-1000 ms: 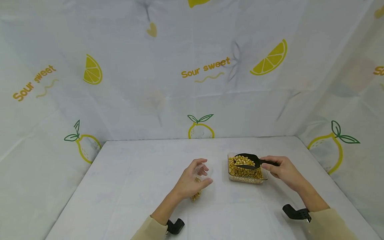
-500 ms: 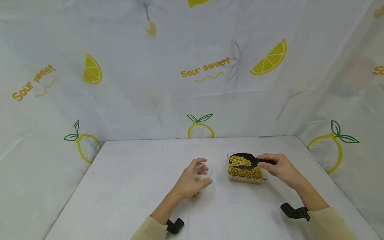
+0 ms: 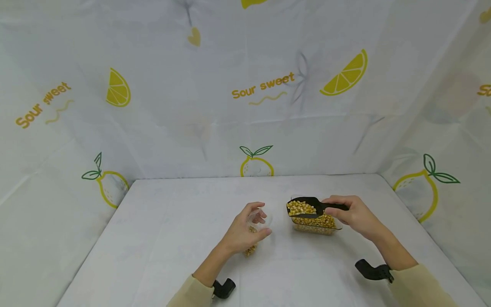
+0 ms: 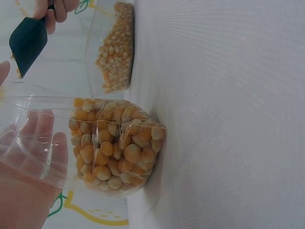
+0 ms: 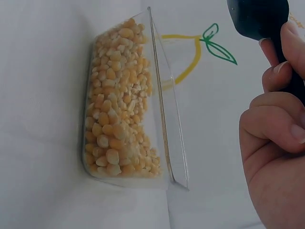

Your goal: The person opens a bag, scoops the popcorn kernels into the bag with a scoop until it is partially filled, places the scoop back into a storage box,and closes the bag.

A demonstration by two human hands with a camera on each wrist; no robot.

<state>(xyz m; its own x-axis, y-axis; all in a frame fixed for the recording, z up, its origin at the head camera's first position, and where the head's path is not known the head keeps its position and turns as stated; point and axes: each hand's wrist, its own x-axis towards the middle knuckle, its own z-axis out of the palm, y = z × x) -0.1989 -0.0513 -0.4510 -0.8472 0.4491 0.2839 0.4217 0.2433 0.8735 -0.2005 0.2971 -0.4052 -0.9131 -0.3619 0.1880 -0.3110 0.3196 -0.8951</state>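
My right hand (image 3: 354, 216) grips the handle of a black scoop (image 3: 322, 207) heaped with yellow corn kernels. The scoop is raised over the left part of a clear rectangular container (image 3: 312, 230) of corn kernels. Curved round the upper part of a clear plastic bag (image 4: 116, 143) is my left hand (image 3: 242, 232), thumb on one side and fingers on the other. Corn kernels fill the bag's lower part, which rests on the table. In the right wrist view, the scoop's kernels are mostly hidden, while the container's kernels slope down toward one end.
A white cloth covers the table (image 3: 172, 230). White sheets with lemon prints (image 3: 257, 167) rise behind it and at both sides. A black wrist device (image 3: 374, 270) sits on the right wrist and another black device (image 3: 224, 288) on the left.
My right hand has carried the loaded scoop left across the container, toward the bag, until its tip passes the container's left edge. My left hand and the bag have stayed in place.
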